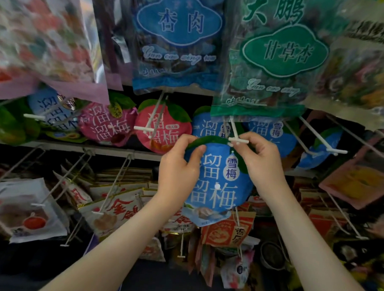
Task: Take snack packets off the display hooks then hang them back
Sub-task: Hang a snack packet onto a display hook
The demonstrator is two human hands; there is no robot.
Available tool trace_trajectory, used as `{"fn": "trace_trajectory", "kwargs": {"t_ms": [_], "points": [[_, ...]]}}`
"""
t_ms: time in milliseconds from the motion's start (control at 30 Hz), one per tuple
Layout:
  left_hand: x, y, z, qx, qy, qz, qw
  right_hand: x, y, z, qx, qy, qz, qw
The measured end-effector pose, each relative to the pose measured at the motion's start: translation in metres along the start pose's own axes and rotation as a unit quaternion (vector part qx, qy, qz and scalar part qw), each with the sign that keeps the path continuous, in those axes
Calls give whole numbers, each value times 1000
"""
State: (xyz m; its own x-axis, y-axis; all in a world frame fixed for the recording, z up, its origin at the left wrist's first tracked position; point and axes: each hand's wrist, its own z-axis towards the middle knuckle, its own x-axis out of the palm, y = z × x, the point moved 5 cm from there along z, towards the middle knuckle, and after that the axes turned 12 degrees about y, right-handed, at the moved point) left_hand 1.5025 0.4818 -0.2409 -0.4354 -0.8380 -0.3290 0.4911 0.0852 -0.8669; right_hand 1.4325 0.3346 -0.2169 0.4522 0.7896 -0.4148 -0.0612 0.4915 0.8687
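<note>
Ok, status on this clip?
Left hand, right hand grip top of blue packet. Packet at tip of white hook. Close above, green bag hangs.

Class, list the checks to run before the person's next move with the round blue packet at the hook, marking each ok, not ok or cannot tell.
1. Left hand grips blue packet at its top edge: ok.
2. Right hand holds its top right: ok.
3. Packet top level with white hook tip: ok.
4. Hang hole on the hook: cannot tell, fingers cover it.
5. Packet apart from green bag above: ok.
</note>
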Motion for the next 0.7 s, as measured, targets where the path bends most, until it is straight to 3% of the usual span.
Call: {"fn": "trace_trajectory", "kwargs": {"t_ms": [100, 200, 300, 467, 600, 700], "points": [[6, 11, 10, -31, -23, 68, 997, 4, -11, 16, 26, -23, -39, 999], [16, 13, 20, 13, -83, 247, 965, 5, -18, 42, 48, -40, -38, 997], [42, 25, 26, 37, -27, 401, 915, 5, -29, 61, 74, -52, -46, 995], [72, 47, 36, 33, 77, 520, 850, -19, -69, 48, 30, -138, -129, 981], [81, 62, 47, 5, 108, 501, 859, -60, -117, 22, 79, -238, -82, 965], [94, 63, 50, -16, 105, 470, 876, -83, -143, 23, 130, -270, -44, 953]]}}
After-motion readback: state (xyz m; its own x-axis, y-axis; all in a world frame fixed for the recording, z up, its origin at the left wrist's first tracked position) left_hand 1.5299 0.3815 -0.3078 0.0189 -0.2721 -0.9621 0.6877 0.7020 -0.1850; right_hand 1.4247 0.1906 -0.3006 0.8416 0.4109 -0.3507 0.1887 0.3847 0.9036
